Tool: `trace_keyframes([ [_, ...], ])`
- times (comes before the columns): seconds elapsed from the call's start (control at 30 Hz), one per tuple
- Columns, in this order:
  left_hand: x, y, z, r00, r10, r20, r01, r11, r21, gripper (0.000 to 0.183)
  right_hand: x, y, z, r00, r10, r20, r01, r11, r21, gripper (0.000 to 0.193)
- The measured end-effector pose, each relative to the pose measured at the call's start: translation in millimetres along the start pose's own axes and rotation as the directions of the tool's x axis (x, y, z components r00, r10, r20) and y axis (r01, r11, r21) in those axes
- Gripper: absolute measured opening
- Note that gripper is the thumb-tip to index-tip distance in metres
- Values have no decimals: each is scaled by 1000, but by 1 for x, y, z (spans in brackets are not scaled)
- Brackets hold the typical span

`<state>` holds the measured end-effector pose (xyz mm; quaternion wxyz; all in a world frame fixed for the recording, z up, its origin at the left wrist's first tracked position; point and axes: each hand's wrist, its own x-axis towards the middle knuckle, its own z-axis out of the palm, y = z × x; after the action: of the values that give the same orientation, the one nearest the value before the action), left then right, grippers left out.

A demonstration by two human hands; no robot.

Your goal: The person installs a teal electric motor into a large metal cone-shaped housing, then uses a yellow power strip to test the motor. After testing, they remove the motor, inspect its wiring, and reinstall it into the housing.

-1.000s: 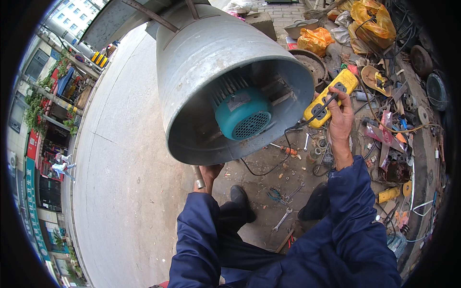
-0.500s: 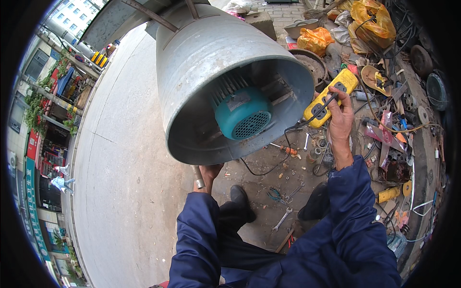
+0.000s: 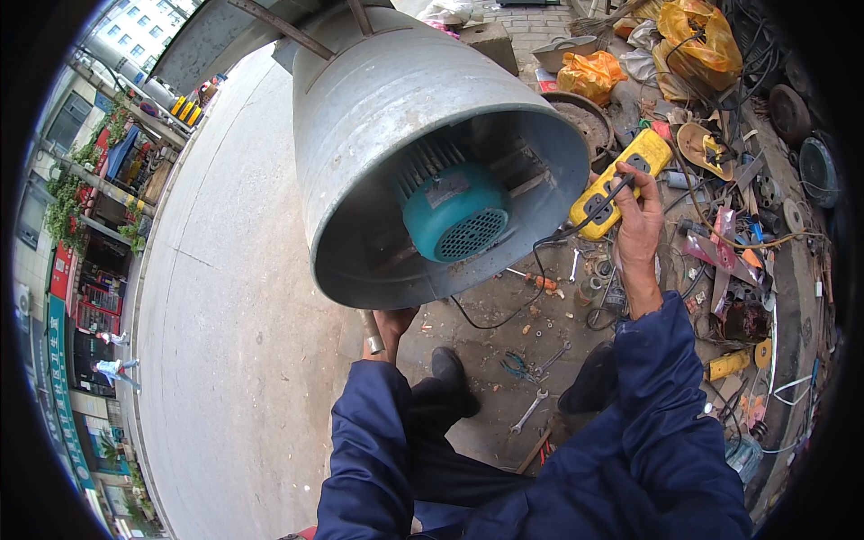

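Two hands: near seven o'clock the left hand (image 3: 393, 328) sits under the grey metal housing (image 3: 423, 85), its fingers mostly hidden, grip impossible to tell; at two o'clock the right hand (image 3: 640, 225) has fingers clamped on the black cable (image 3: 542, 268) at the yellow power strip (image 3: 655, 150). Holding the cable's end square to the strip, slack clear of the housing, should serve best.
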<state>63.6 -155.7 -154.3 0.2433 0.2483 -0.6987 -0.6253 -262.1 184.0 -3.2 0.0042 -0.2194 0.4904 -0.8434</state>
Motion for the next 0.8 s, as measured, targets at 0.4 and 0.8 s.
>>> trace_keyframes([
  [0.4, -7, 30, 7, 951, -258, 170, 279, 482, -830, 39, 0, -1, 1, 1000, -1, 6, 1, 1000, 15, 28],
  [0.8, 2, 1, -7, 984, 6, 176, -114, 782, 613, 44, 0, 1, 0, 1000, -3, 8, 3, 1000, 19, 27],
])
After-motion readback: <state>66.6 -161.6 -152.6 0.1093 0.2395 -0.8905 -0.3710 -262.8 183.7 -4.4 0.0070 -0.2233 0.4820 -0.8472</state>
